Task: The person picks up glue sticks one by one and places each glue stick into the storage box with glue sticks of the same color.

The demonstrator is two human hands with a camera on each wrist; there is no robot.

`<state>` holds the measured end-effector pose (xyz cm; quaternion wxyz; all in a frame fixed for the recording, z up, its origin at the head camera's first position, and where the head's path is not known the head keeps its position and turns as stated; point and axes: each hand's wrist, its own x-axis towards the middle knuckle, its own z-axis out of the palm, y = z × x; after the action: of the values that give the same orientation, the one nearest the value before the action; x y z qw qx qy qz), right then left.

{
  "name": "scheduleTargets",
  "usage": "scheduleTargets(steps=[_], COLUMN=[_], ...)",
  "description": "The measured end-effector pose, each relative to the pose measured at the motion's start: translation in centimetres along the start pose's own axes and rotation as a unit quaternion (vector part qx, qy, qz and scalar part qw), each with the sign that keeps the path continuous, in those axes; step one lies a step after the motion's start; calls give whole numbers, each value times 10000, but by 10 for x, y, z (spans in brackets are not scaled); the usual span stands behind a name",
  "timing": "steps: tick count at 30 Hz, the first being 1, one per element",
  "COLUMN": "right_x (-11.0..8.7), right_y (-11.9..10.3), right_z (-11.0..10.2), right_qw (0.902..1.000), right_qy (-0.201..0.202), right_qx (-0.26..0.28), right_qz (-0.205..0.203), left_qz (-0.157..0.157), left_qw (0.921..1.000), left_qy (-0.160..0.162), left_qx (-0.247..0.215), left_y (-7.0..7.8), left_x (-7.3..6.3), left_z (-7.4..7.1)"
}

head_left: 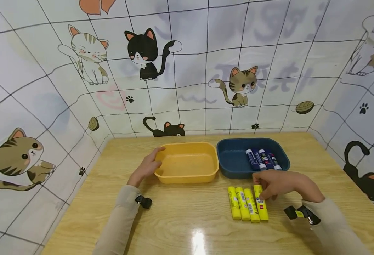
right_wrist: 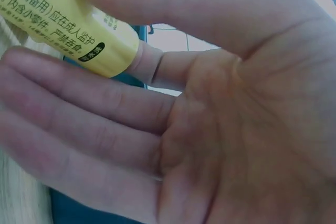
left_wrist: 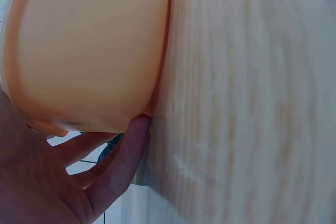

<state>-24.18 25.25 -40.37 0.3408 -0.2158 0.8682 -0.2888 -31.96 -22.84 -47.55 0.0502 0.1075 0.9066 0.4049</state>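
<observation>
My right hand [head_left: 277, 182] pinches a yellow glue stick [head_left: 261, 203] near its far end, between thumb and forefinger. The right wrist view shows that stick's printed label [right_wrist: 63, 22] under the thumb, while the other fingers [right_wrist: 79, 135] stretch out beside it. Three more yellow glue sticks [head_left: 243, 203] lie side by side just to its left on the table. At the left end of a yellow tray [head_left: 187, 179], my left hand [head_left: 146, 167] touches the wall and rim with fairly straight fingers [left_wrist: 131, 142]. Nothing lies in that tray.
A dark blue tray [head_left: 238, 174] stands against the yellow one's right side, with several blue glue sticks [head_left: 253, 160] in its right half. Behind the wooden table [head_left: 174, 219] rises a cat-patterned wall covering [head_left: 193, 71], which also closes both sides.
</observation>
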Motion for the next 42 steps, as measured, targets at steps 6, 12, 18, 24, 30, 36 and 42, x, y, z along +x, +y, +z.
scheduleTargets(steps=[6,12,18,24,30,36,42], right_x=[0,0,-4,-7,-13,-17,-18], right_y=[2,1,-1,-2,-8,-9,-9], right_z=[-3,-3,-5,-10,-13,-14,-14], right_qw=[9985,9960,9960,9912,9885,9861,9835], right_qy=[8,68,101,492,786,889,1129], right_qx=[24,-34,11,-408,-420,-370,-377], right_qz=[-556,-893,-889,-1156,-1224,-1356,-1364], left_qz=[-13,29,36,24,4,6,57], left_qw=[10000,10000,9999,9999,9999,9998,9997], left_qy=[-44,-38,-3,31,4,26,35], left_qx=[22,45,134,159,140,193,218], left_y=[2,1,1,3,4,3,3], left_x=[-2,-2,-2,0,-1,0,1], left_z=[0,0,0,0,-1,-1,-1])
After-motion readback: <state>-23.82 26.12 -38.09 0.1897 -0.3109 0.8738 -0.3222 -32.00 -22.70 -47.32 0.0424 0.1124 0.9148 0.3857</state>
